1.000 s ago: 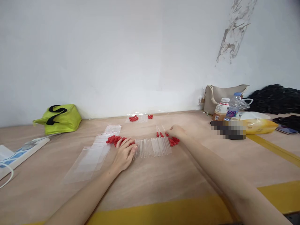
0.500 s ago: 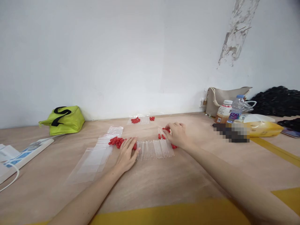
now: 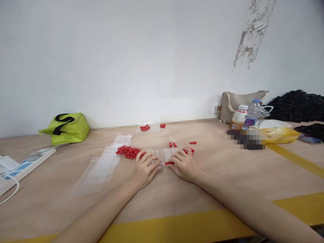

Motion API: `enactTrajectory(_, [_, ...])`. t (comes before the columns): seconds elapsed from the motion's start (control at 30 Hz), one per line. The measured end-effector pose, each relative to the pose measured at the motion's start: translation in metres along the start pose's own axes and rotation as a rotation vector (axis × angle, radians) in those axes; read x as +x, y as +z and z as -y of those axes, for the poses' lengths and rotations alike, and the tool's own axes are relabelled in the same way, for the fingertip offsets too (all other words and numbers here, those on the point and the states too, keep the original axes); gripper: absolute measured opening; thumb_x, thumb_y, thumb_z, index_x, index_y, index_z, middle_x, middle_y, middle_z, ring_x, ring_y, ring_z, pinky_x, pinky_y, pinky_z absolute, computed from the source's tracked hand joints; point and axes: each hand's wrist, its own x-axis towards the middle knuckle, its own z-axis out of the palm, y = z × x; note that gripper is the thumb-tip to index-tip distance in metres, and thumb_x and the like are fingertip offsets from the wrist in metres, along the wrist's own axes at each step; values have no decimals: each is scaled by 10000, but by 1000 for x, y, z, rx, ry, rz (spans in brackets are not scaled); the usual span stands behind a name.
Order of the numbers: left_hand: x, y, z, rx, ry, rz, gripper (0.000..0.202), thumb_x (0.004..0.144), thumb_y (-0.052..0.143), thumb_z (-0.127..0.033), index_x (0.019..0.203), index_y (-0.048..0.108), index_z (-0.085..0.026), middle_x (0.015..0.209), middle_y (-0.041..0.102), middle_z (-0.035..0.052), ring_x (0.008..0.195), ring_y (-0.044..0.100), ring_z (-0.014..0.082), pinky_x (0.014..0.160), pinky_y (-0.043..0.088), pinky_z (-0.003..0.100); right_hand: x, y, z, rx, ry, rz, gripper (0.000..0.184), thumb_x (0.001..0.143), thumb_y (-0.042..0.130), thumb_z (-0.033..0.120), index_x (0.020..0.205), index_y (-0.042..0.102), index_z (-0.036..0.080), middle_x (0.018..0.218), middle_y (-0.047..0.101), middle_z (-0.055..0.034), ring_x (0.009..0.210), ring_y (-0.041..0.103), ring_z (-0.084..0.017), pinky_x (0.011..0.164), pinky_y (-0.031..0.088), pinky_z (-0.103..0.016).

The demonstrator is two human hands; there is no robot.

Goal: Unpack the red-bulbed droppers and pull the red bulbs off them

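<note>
My right hand (image 3: 186,165) pinches a red rubber dropper bulb (image 3: 169,163) between thumb and fingers, its narrow end toward the left. Facing it, my left hand (image 3: 146,166) has curled fingers, and a thin pale tube seems to run from its thumb and forefinger to the bulb; the contact is partly hidden. Beneath both hands lies a row of clear thin tubes (image 3: 165,153). A heap of red bulbs (image 3: 129,152) sits beside my left fingers. Beyond the row lie two tubes with red bulbs on them (image 3: 172,144). More red bulbs lie by my right hand, one loose bulb (image 3: 193,142) apart.
Overlapping clear zip bags (image 3: 103,168) lie at the left. Near the wall is a bag with red bulbs (image 3: 145,128). Around stand a power strip (image 3: 27,167), a lime-green bag (image 3: 73,130), bottles (image 3: 239,118) and a yellow tissue pack (image 3: 282,135). Yellow tape (image 3: 177,226) marks the front edge.
My right hand has come from the far right of the tube row down and left, now with a red bulb. My left hand has shifted right over the tubes and curled its fingers.
</note>
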Motion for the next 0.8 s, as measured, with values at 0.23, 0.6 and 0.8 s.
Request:
enactTrajectory(0.23, [1,-4,-4,-12,-2,37,174,823,478,-213,825,649,-241,841,665,15,857,545,177,936,283,462,-2,-2,3,-62,-79,6,140,823,515,291,792,637,231,639,566,10,689,449,-120,768,205,-339])
enactTrajectory(0.6, [-1,-5,-5,-37,10,45,190,818,468,-195,816,652,-244,831,667,22,863,551,181,936,283,486,-2,-5,2,-80,-133,57,167,795,476,174,720,620,214,621,523,10,693,424,-126,800,199,-368])
enactTrajectory(0.8, [-2,-4,-5,-51,21,41,183,818,468,-183,827,643,-238,844,667,16,864,553,175,945,280,480,-2,-6,3,-87,-149,57,152,780,469,167,691,590,192,620,516,8,681,414,-124,812,204,-372])
